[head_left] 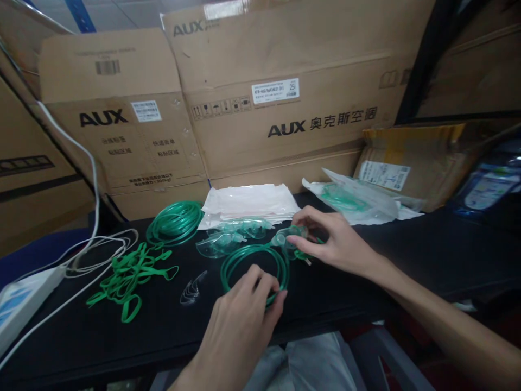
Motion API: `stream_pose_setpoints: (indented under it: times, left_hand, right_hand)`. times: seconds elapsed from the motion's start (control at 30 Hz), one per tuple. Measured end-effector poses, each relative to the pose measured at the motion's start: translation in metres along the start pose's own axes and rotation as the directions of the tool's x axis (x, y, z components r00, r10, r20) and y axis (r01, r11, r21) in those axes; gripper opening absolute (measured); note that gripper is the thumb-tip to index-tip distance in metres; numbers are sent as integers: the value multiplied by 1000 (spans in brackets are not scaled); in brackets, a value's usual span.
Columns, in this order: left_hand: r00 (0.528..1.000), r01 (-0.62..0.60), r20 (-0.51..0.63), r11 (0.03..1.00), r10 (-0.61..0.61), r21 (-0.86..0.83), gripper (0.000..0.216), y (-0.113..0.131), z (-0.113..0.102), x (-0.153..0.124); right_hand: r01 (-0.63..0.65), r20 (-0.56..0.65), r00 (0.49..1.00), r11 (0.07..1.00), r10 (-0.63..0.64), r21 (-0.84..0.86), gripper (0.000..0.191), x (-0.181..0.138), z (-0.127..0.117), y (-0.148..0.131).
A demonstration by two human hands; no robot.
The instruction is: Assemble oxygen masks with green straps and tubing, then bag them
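My left hand (246,307) is closed on the near right side of a coiled green tube (234,259) lying on the black table. A clear, green-tinted oxygen mask (281,238) is in my right hand (340,241), its thumb and fingers closed around it. Part of this mask is hidden by the fingers, and a bit of green strap shows below it. Two more clear masks (217,244) lie just behind the coil. Left of my left hand are several thin, bent clear or metal strips (192,290).
Green elastic straps (136,274) lie in a heap at left, before a larger green tube coil (175,222). White pouches (252,200) and an opened pouch with green tubing (350,198) sit behind. Cardboard boxes (228,146) line the back. A power strip (30,298) and white cables are leftmost.
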State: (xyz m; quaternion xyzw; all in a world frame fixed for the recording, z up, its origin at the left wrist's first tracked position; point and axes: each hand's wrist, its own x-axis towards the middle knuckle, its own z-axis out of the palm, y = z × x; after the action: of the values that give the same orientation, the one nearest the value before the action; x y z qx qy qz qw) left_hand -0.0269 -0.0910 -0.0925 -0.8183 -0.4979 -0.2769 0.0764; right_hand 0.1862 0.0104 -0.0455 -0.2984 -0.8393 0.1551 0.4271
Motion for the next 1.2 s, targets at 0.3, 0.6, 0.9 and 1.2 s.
stream_pose_setpoints:
  times: [0.3,0.6,0.9,1.2]
  left_hand:
    - [1000,2,0,965,-2,-261,76,-6,-9,65]
    - [980,-94,118,894,161,-438,47,-52,-5,64]
    - [943,-194,143,846,300,-497,46,-53,-3,57]
    - [942,-162,177,850,284,-501,51,-50,-5,57]
  right_hand:
    - [-101,150,985,985,80,141,35,5,2,-10]
    - [-100,259,962,994,86,42,24,-22,-21,12]
    - [33,297,955,984,22,-177,26,-37,-26,13]
    - [-31,387,920,997,55,-69,26,-29,-26,24]
